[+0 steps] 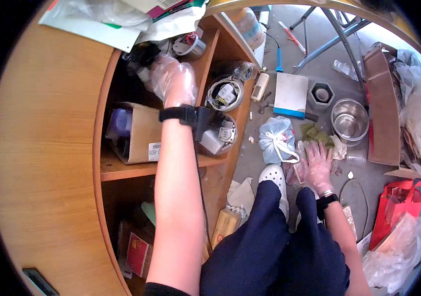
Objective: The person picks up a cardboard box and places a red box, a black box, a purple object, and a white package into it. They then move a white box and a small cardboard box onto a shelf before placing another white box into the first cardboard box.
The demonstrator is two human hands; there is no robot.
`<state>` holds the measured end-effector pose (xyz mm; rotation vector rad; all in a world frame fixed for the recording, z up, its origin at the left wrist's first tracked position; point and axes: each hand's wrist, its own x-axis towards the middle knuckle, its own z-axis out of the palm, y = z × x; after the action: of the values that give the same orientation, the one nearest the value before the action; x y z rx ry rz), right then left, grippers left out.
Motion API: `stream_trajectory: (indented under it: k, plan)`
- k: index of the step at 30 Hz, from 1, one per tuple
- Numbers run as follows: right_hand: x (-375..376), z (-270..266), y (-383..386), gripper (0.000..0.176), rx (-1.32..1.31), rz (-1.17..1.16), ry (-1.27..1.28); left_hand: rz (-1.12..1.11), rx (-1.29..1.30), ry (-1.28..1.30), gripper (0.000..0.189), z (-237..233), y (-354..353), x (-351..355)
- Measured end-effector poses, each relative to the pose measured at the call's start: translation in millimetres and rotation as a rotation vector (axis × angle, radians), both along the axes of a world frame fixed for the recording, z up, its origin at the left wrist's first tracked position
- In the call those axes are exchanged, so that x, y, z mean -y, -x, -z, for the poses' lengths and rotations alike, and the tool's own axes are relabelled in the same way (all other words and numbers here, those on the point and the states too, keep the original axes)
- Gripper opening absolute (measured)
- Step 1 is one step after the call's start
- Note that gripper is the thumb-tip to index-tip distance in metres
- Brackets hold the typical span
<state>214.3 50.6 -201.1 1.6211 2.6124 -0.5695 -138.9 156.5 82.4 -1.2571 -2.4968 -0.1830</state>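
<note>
My left hand (175, 81), in a clear plastic glove, reaches into the upper shelf of the wooden cabinet (210, 52). Its fingers are hidden, so whether they hold anything does not show. Just beyond it lies a dark plastic-like bundle (144, 53), with a grey-white cup (189, 48) holding small items beside it. Low over the floor, my right hand (318, 170) is gloved too, its fingers spread. It is nearest to a green cloth (313, 132), crumpled tissue (339, 148) and a tied bluish plastic bag (276, 140).
A cardboard box (144, 135), coiled white cable (225, 93) and clear container (222, 133) occupy the shelf. On the floor stand a metal pot (349, 121), a hexagonal grey pot (322, 93), an open carton (383, 108) and a red bag (398, 207). Folding metal legs (338, 37) stand behind.
</note>
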Motion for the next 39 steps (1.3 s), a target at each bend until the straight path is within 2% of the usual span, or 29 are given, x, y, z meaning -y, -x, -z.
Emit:
stream_trajectory:
  k: [2,6,8,10,12,15,18,19,22,23,24,26,27,28,30,31,32,35,39]
  plan:
    - [2,8,-3,0.054,-0.058,0.022,0.016,-0.070,-0.108,-0.042,0.027,-2,1,-7]
    - [5,11,0,0.052,-0.110,0.021,-0.053,0.020,-0.188,-0.127,0.023,-5,8,-6]
    - [5,10,-1,0.051,-0.116,0.031,-0.064,0.077,-0.189,-0.075,0.021,-6,19,-7]
    - [7,10,-2,0.051,-0.177,0.036,-0.088,0.169,-0.114,-0.132,0.021,-3,31,-15]
    - [8,8,-2,0.051,-0.166,0.049,-0.083,0.160,-0.050,-0.110,0.026,0,33,-22]
    - [7,5,0,0.050,-0.137,0.047,-0.054,0.194,0.010,-0.260,0.030,8,33,-33]
    - [6,5,-2,0.050,-0.124,0.048,-0.012,0.167,-0.060,-0.183,0.036,10,43,-41]
    - [6,6,-1,0.051,-0.135,0.053,0.005,0.121,-0.035,-0.166,0.040,2,24,-38]
    - [9,12,-1,0.051,-0.112,0.043,-0.047,0.140,-0.066,-0.181,0.030,8,44,-44]
    - [9,8,0,0.051,-0.116,0.050,-0.039,0.099,-0.074,-0.138,0.040,-6,22,-38]
    - [8,2,-1,0.051,-0.107,0.048,-0.010,0.110,-0.078,-0.130,0.040,-20,8,-38]
    - [7,1,0,0.050,-0.102,0.055,0.019,-0.037,-0.004,-0.013,0.068,-38,-9,-44]
    - [7,5,0,0.051,-0.098,0.052,0.016,0.151,-0.034,-0.080,0.080,-34,4,-48]
    - [7,7,0,0.051,-0.092,0.046,0.011,0.151,-0.034,-0.079,0.080,-38,-1,-51]
    - [8,3,0,0.051,-0.080,0.034,0.015,0.037,0.531,-0.077,0.080,-52,-16,-57]
    - [6,1,-1,0.051,-0.069,0.029,0.012,0.271,0.571,-0.092,0.080,-42,20,-70]
    - [6,2,-4,0.051,-0.066,0.023,0.006,0.402,0.905,-0.169,0.067,-9,127,-116]
    - [7,15,-2,0.050,-0.122,0.038,-0.026,0.329,0.701,-0.177,0.066,-38,67,-102]
    - [5,15,-3,0.051,-0.154,0.014,-0.054,0.292,0.661,-0.231,0.065,-47,49,-89]
